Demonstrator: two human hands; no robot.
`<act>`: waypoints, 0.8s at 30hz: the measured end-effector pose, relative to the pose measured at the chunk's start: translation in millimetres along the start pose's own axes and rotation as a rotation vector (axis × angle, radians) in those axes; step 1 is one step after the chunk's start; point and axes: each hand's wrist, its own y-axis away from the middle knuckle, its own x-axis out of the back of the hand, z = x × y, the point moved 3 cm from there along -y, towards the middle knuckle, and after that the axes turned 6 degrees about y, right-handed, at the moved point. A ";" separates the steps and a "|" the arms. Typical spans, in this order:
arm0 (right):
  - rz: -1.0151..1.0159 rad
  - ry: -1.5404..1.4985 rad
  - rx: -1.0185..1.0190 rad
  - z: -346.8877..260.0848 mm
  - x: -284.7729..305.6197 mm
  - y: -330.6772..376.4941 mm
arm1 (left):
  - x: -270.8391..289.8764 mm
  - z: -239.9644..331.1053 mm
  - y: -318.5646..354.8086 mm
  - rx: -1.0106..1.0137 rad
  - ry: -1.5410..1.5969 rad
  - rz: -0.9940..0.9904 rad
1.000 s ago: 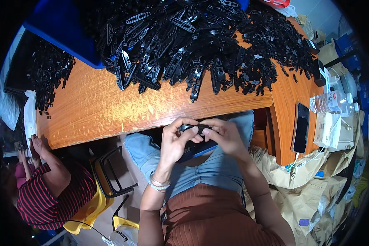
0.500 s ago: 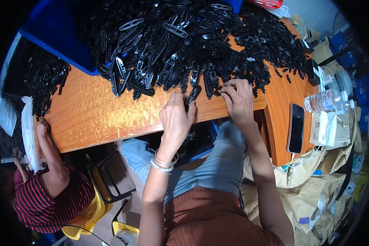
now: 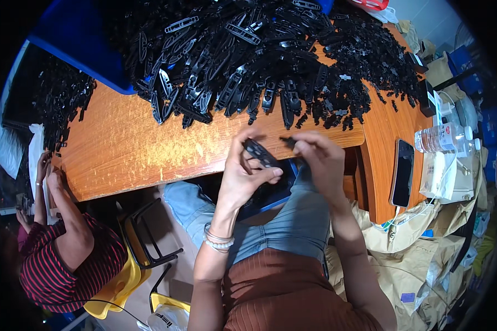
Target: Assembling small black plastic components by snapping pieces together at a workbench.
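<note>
My left hand (image 3: 243, 174) grips a long black plastic part (image 3: 261, 153) between thumb and fingers, tilted and held up just off the table's front edge. In the fingers of my right hand (image 3: 321, 160) is a small black plastic piece (image 3: 287, 142), somewhat smeared by motion, a short way right of the long part and apart from it. Beyond my hands lies a heap of long black plastic parts (image 3: 237, 83), and to its right a pile of small black pieces (image 3: 364, 60).
A blue bin (image 3: 77, 55) leans at the left of the wooden table (image 3: 138, 143). On the right are a phone (image 3: 402, 174) on a cable and a water bottle (image 3: 442, 138). At left a co-worker in a striped shirt (image 3: 77, 265) sits by another black heap.
Both hands have come back from the heap toward me. My left hand has turned over and lifted the long part; my right hand has brought a small piece away from the pile.
</note>
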 end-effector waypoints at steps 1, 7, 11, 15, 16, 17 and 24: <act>-0.012 0.022 -0.021 -5.4 -5.3 6.0 | -1.5 -1.3 1.4 -0.009 0.007 -0.020; -0.029 0.089 0.144 -3.0 -20.4 17.2 | -5.1 7.8 15.3 -0.008 -0.137 -0.043; 0.052 0.272 0.319 -1.8 -19.4 19.0 | -6.1 8.9 22.3 0.005 -0.149 0.039; 0.063 0.453 0.431 -10.5 -19.1 21.5 | -3.5 10.1 23.7 0.011 -0.136 0.059; 0.030 0.467 0.458 -13.2 -19.3 19.7 | -1.1 9.2 23.8 0.011 -0.135 0.058; -0.002 0.481 0.485 -15.4 -19.4 19.0 | 2.0 9.0 24.1 -0.016 -0.157 0.055; -0.168 0.060 -0.068 17.4 -12.2 35.3 | 4.4 8.0 25.3 0.036 -0.280 -0.014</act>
